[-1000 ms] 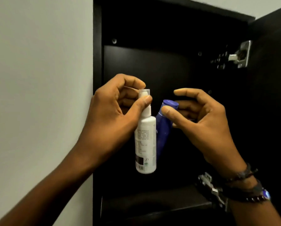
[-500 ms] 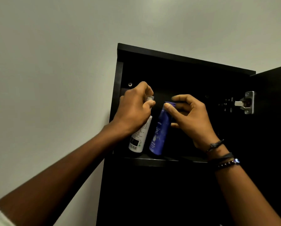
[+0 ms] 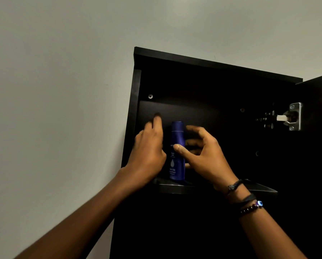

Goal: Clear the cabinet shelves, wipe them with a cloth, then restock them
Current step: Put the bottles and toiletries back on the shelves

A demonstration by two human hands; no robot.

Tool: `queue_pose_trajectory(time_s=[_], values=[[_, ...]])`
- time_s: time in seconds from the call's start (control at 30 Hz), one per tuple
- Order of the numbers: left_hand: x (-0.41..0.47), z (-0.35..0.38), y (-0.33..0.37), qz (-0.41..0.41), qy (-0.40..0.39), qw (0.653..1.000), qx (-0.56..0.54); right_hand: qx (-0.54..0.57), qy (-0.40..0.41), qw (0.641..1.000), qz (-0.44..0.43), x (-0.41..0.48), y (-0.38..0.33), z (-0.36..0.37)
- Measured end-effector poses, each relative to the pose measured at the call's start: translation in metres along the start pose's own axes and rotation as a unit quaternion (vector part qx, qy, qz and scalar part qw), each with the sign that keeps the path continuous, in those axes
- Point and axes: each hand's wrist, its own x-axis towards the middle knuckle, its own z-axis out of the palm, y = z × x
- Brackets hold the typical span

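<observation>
A blue lotion bottle [image 3: 177, 165] stands upright on the top shelf [image 3: 212, 188] of the black cabinet [image 3: 212, 65]. My right hand [image 3: 205, 156] curls around it from the right, with the thumb on its front and the fingers behind it. Just left of the bottle, my left hand [image 3: 149, 148] reaches into the shelf's left corner with its fingers stretched upward. The white spray bottle is hidden behind that hand, so whether the hand still holds it does not show.
The cabinet door [image 3: 317, 165] hangs open at the right on a metal hinge [image 3: 287, 118]. A plain grey wall [image 3: 53, 90] lies left of and above the cabinet. The shelf to the right of my right hand is dark and bare.
Both hands have pushed deeper into the top shelf. The blue bottle went from tilted to upright on the shelf. The white bottle has gone out of sight behind my left hand.
</observation>
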Motion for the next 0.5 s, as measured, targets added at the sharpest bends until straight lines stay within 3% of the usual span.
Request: queue_pose_trajectory(time_s=[0.33, 0.5], values=[[-0.031, 0.014, -0.012, -0.023, -0.025, 0.999, 0.023, -0.026, -0.031, 0.999, 0.024, -0.009, 0.005, 0.011], [-0.037, 0.02, -0.016, -0.02, 0.003, 1.0, 0.017, -0.05, -0.034, 0.998, 0.007, -0.009, -0.005, 0.022]])
